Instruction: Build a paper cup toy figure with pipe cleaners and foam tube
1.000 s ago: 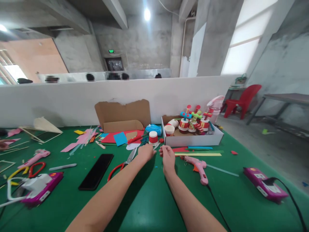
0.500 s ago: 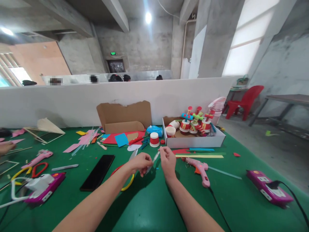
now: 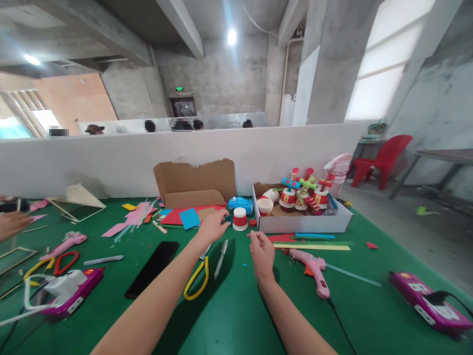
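Observation:
My left hand (image 3: pixel 215 226) reaches forward over the craft pieces, fingers curved and apart, beside an upside-down red-and-white paper cup (image 3: pixel 240 219). A dark teal coiled strip (image 3: pixel 230 218) shows partly by its fingertips. My right hand (image 3: pixel 262 254) hovers nearer me, thumb and forefinger pinched together; whatever may be between them is too small to make out. On the green table between my forearms lies a white pen (image 3: pixel 220 259). Yellow-handled scissors (image 3: pixel 197 281) lie partly under my left forearm. A small red disc (image 3: pixel 252 223) is by the cup.
A white box (image 3: pixel 305 224) with decorated cup figures stands at the back right. A pink glue gun (image 3: pixel 312 271) and a purple power strip (image 3: pixel 430 301) lie to the right. A black phone (image 3: pixel 152 268) lies left. Another person's hand (image 3: pixel 14 224) is at the far left.
The pen has left my hands and now lies on the table. My left hand has moved forward toward the cup and teal strip. My right hand stays near its place, still pinched.

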`<state>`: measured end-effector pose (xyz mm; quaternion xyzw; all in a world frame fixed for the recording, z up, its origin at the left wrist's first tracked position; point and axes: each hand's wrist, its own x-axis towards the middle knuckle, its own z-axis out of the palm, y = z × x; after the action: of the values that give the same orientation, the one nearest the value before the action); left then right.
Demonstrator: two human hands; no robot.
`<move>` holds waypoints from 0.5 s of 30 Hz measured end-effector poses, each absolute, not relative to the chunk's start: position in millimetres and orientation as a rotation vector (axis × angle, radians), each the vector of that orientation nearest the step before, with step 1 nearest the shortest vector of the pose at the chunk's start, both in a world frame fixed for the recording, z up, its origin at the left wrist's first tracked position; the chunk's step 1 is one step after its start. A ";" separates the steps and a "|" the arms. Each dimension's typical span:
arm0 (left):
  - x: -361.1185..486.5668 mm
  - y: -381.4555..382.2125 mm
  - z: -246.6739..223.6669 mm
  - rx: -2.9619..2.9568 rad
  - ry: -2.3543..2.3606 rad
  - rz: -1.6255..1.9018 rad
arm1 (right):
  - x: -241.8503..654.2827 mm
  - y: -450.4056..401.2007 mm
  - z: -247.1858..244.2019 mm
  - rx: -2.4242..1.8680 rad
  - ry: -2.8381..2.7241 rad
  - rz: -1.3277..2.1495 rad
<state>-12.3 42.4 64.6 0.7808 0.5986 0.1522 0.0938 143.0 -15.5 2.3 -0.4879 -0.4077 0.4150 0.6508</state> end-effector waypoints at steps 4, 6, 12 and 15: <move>18.1 87.5 66.1 2.396 1.771 0.486 | 146.0 -16.3 2.1 -1.141 -0.962 0.858; 32.1 101.9 61.7 2.365 1.792 0.386 | 146.9 -16.2 1.8 -1.150 -0.976 0.828; 47.3 109.6 51.5 2.381 1.706 0.264 | 149.0 -12.0 -3.4 -1.146 -0.947 0.813; 39.6 103.3 59.1 2.388 1.695 0.296 | 152.7 -7.9 -5.1 -1.139 -0.883 0.819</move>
<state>39.6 103.3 59.1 0.8073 0.5732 0.1001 0.0989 152.7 -7.9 -5.1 -0.5064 -0.3926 0.3641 0.6759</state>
